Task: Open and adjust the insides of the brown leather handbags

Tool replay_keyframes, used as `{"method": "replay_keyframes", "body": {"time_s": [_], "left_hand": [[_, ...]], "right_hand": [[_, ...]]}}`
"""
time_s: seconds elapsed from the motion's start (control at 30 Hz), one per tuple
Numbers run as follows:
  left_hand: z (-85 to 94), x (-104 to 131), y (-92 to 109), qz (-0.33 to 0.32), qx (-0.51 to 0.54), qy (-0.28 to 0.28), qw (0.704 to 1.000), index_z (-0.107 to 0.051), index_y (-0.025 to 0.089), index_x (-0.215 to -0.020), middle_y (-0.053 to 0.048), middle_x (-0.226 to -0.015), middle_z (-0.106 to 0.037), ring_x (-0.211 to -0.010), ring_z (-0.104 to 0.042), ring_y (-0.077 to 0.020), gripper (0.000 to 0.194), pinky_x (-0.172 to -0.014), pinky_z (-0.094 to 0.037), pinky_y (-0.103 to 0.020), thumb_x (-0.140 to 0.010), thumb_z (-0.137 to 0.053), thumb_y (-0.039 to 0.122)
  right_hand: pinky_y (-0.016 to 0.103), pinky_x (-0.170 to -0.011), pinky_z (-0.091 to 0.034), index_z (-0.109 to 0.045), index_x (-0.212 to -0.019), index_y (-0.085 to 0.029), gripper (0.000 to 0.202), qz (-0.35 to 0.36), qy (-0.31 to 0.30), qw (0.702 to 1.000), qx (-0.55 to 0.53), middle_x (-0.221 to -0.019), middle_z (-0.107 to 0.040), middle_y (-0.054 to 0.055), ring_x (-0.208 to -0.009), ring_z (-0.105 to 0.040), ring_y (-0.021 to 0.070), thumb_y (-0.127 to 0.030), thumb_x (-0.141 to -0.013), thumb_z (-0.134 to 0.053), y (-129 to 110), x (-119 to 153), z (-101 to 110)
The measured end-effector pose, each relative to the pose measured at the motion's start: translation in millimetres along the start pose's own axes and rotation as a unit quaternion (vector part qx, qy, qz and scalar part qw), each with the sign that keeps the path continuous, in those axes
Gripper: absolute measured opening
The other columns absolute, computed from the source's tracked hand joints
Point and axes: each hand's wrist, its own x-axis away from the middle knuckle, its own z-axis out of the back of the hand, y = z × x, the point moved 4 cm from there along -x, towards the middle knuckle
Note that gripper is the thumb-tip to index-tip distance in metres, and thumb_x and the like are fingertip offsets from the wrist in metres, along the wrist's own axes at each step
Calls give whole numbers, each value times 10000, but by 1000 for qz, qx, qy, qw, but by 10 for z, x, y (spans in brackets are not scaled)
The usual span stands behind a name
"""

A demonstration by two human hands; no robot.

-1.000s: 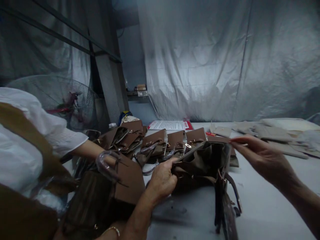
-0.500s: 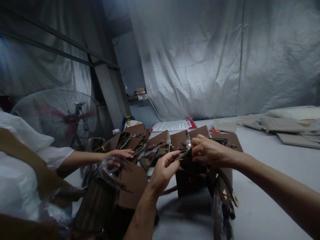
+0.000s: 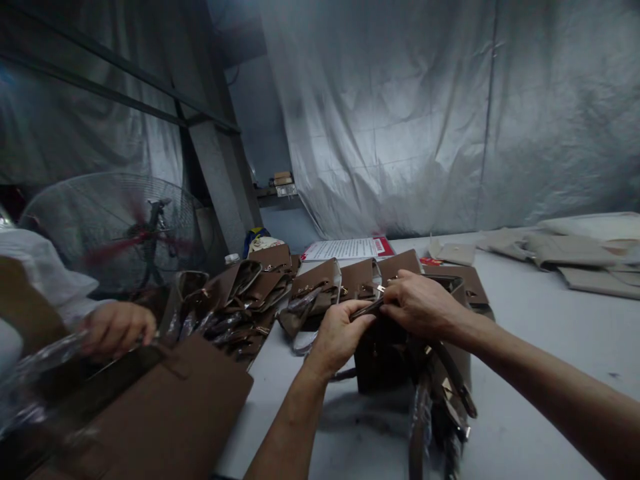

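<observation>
Both hands pinch the top edge of the brown bag [image 3: 385, 360] dead center: left hand [image 3: 340, 333] at 9, right hand [image 3: 425, 303] at 12. Bare table [image 3: 540, 373] opens toward 3; more bags [image 3: 260, 293] crowd 10. Clasp probably shut, too dim.

Dark brown handbag [image 3: 385, 357] standing upright on the grey table [image 3: 540, 373], just below frame centre, pinched shut along its top edge. Left hand [image 3: 340, 333] gripping that edge at 9 o'clock, right hand [image 3: 425, 305] clamped over it at 1 o'clock. Straps with gold buckles [image 3: 450, 393] dangling off the bag's side toward 5 o'clock, blurred near the bottom.
</observation>
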Motion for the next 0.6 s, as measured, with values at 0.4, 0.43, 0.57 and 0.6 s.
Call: {"method": "replay_keyframes", "body": {"time_s": [0.4, 0.43, 0.57, 0.6], "left_hand": [[-41, -63, 33, -13, -105, 114, 988, -698, 191, -856, -13, -830, -693, -772, -608, -152, 208, -687, -429, -235, -768, -568, 328], [-39, -71, 41, -16, -119, 140, 983, -699, 194, -822, -9, -808, -693, -756, -608, -148, 202, -682, -424, -235, -771, -562, 333], [5, -82, 21, -2, -144, 193, 971, -695, 205, -770, 3, -759, -691, -723, -608, -142, 193, -668, -414, -237, -773, -547, 328], [23, -81, 12, 0, -145, 196, 970, -694, 207, -766, 5, -753, -690, -722, -609, -142, 194, -667, -413, -238, -774, -545, 330]], "right_hand": [[296, -604, -318, -668, -652, -190, 250, -26, 35, 998, 52, -656, -612, 80, -746, -524, 211, -246, -786, -466, -79, -17, -11], [292, -597, -315, -673, -661, -191, 251, -28, 38, 998, 50, -664, -611, 78, -735, -522, 204, -252, -791, -468, -71, -8, 7], [267, -590, -317, -701, -725, -238, 183, -43, 8, 999, 11, -727, -595, 50, -681, -514, 163, -348, -763, -560, 149, 72, 57], [263, -602, -325, -701, -724, -243, 166, -44, 0, 999, 5, -726, -589, 43, -698, -519, 162, -348, -754, -576, 235, 96, 65]]}}
